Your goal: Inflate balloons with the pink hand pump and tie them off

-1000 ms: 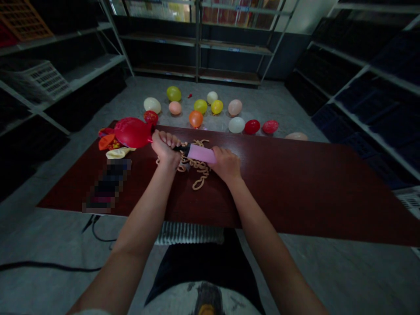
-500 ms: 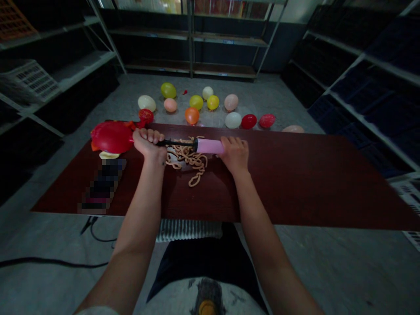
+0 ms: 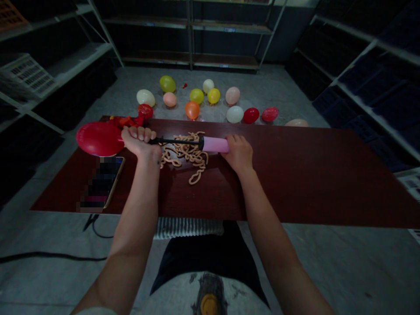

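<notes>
You are clamping the neck of a red balloon [image 3: 98, 138] around the tip of a hand pump [image 3: 214, 144], your left hand [image 3: 141, 143] closed in a tight fist at the join, fingers wrapped and pressed together. The balloon is sitting beyond that fist, partly swollen and jutting past the table's [image 3: 311, 183] far-left edge. Your right hand [image 3: 239, 153] is cupping the end of the pink barrel, fingers curled over it, palm down, while the thin black shaft is spanning the gap between your hands.

A tan tangle [image 3: 187, 153] of limp cord-like loops, possibly long unfilled balloons, is lying under the pump. A phone [image 3: 101, 183], pixelated beyond reading, is lying near your left forearm. Crumpled balloons [image 3: 126, 121] are heaped at the far edge, and filled balloons [image 3: 192, 110] are dotting the floor beyond.

Keeping that fist snug at the neck looks like the key point, since any slack there could let air escape or the balloon slip. Keeping the pump level and steady is helping too, with your right hand bracing the barrel.
</notes>
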`<move>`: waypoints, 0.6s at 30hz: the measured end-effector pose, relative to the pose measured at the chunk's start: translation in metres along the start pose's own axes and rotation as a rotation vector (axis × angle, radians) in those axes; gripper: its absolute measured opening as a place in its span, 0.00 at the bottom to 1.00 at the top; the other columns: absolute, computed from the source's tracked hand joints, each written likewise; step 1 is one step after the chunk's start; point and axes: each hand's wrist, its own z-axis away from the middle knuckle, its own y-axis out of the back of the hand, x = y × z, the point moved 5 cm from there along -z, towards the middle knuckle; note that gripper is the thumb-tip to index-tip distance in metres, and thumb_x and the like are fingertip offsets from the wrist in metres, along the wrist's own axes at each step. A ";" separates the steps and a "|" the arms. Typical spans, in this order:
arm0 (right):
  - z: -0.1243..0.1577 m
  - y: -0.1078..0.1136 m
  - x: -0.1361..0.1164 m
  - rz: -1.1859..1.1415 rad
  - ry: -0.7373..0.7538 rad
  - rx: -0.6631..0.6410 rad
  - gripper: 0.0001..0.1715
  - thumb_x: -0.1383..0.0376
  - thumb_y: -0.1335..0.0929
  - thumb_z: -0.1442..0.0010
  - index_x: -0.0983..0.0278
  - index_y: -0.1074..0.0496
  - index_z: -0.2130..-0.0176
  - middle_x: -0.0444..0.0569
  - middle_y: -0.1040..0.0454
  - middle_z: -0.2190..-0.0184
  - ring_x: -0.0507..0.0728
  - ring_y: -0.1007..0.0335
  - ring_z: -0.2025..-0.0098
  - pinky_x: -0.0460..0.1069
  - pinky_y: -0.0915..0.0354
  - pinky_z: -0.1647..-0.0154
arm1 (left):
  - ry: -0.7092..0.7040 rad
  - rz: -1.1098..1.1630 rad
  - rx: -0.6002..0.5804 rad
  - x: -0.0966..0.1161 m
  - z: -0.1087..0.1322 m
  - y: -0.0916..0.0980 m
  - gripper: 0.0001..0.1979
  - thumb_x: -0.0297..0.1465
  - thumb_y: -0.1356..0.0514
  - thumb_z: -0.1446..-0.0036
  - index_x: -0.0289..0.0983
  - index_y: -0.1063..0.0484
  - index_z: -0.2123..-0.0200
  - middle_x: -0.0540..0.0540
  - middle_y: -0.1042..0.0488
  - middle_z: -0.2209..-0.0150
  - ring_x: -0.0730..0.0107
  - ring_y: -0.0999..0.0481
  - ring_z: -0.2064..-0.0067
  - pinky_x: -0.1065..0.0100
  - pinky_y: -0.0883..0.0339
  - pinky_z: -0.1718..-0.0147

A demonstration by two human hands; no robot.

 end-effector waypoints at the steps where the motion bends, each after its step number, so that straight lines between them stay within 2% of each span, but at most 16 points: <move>1: 0.000 0.000 -0.001 0.002 0.001 -0.009 0.17 0.66 0.31 0.40 0.65 0.29 0.50 0.57 0.25 0.54 0.64 0.34 0.53 0.53 0.42 0.59 | 0.002 0.003 0.003 -0.001 0.001 0.000 0.22 0.28 0.59 0.29 0.38 0.57 0.80 0.56 0.58 0.84 0.79 0.57 0.85 0.71 0.59 0.83; 6: 0.002 0.003 -0.013 0.009 0.030 -0.031 0.16 0.64 0.31 0.40 0.65 0.28 0.51 0.57 0.24 0.56 0.64 0.33 0.54 0.53 0.42 0.60 | 0.041 -0.001 -0.014 -0.009 0.003 0.001 0.23 0.29 0.58 0.29 0.38 0.57 0.80 0.55 0.57 0.85 0.78 0.57 0.86 0.70 0.59 0.84; 13: 0.006 0.002 -0.044 -0.009 0.087 -0.029 0.13 0.62 0.32 0.38 0.65 0.29 0.53 0.58 0.23 0.57 0.63 0.30 0.55 0.53 0.41 0.61 | 0.105 -0.053 -0.042 -0.030 0.016 -0.003 0.25 0.30 0.57 0.28 0.38 0.58 0.80 0.56 0.59 0.86 0.79 0.57 0.86 0.71 0.59 0.85; 18: 0.009 -0.004 -0.058 -0.033 0.114 -0.067 0.18 0.58 0.30 0.40 0.65 0.29 0.53 0.58 0.22 0.57 0.64 0.28 0.55 0.52 0.40 0.62 | 0.155 -0.061 -0.103 -0.043 0.025 -0.006 0.26 0.32 0.55 0.28 0.38 0.57 0.81 0.56 0.58 0.86 0.79 0.57 0.87 0.71 0.60 0.86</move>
